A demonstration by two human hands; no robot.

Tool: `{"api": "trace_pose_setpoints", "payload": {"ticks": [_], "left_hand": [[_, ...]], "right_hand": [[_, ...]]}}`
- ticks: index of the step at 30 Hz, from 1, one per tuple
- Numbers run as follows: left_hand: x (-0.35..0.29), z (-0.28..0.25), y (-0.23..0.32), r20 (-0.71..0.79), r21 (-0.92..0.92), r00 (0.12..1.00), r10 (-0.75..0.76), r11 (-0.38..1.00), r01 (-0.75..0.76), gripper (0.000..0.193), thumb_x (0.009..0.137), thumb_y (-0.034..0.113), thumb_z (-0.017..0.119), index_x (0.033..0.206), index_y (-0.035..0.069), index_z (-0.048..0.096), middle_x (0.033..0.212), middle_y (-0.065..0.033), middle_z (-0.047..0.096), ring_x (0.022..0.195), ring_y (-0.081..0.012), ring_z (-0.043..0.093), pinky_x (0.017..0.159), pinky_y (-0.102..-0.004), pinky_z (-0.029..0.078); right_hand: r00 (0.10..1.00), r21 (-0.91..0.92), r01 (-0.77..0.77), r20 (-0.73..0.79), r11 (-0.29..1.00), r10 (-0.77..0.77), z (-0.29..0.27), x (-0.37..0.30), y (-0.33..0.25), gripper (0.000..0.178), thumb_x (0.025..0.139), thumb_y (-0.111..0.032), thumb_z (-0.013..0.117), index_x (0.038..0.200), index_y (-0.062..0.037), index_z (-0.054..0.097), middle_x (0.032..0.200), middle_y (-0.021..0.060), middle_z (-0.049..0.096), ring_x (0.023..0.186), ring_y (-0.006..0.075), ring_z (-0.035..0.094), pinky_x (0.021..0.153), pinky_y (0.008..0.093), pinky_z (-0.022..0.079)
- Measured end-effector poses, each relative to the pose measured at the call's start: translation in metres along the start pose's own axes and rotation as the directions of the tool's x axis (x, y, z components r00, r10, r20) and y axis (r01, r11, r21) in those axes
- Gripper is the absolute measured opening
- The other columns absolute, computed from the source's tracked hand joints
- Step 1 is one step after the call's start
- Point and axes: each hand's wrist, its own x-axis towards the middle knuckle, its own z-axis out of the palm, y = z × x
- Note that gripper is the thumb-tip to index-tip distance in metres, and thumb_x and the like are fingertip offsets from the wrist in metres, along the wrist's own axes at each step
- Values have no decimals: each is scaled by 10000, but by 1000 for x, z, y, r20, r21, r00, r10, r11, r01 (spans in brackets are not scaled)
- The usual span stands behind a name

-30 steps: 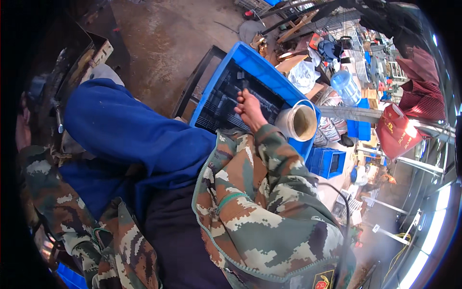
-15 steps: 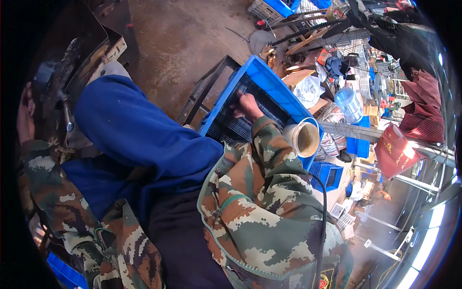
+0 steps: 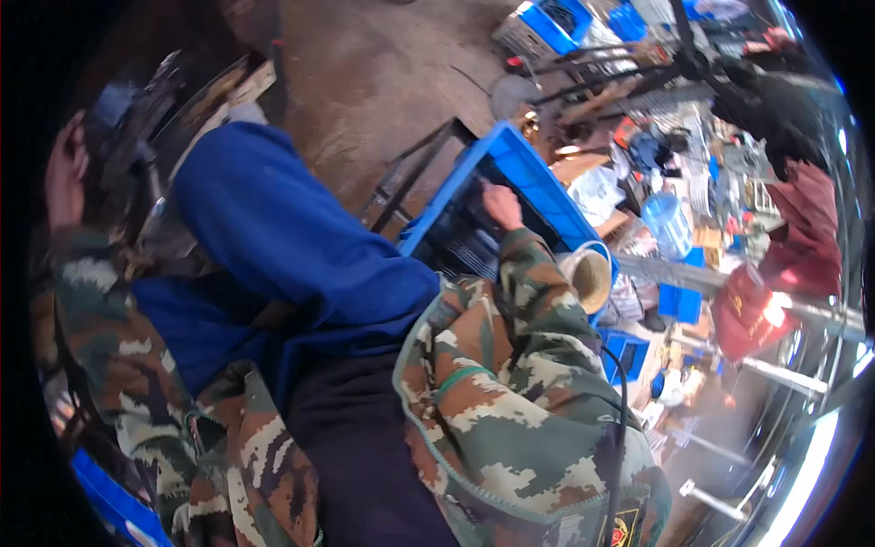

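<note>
My right hand point(image 3: 502, 206) is down inside the blue plastic crate point(image 3: 538, 187), up at about one o'clock from my lap, fingers curled onto the dark metal parts point(image 3: 465, 246) packed in there; I can't tell whether they grip one or just rest on them. My camouflage sleeve point(image 3: 519, 365) runs up to it from five o'clock. Just beside my forearm, at three o'clock of the crate, a white plastic bucket point(image 3: 588, 273) sits tilted on the crate's rim. My left hand point(image 3: 66, 173) is way out at nine o'clock, raised beside dark machinery; whether it is closed or loose I can't tell. Blue cloth point(image 3: 273, 237) drapes across my knee, touching the crate's near edge.
</note>
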Motion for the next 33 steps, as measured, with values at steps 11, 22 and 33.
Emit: {"api": "trace_pose_setpoints", "payload": {"ticks": [11,22,33], "left_hand": [[-60,80,87,-251,-101,961,-117,990,94,182,993,223,527,951,83,636,650,39,465,462,-56,323,403,-224,233],[-65,65,81,-240,-159,966,-99,985,61,163,971,210,582,879,83,628,636,45,476,448,-32,331,398,-223,208],[-54,56,84,-271,-165,962,-26,986,-20,268,955,288,562,876,55,668,598,0,519,415,-75,392,377,-247,278]], "right_hand": [[829,717,554,-429,423,-360,-165,-86,-246,253,1041,-295,577,1016,-52,638,638,-42,453,548,38,386,480,224,292],[-214,173,964,63,-201,-975,-106,-186,-457,422,805,24,643,1214,-75,604,1192,121,592,1000,353,658,851,428,571],[-432,22,899,-119,-437,-894,-86,-182,-474,328,860,-69,714,1183,-96,662,1206,104,682,1072,303,669,904,390,549]]}}
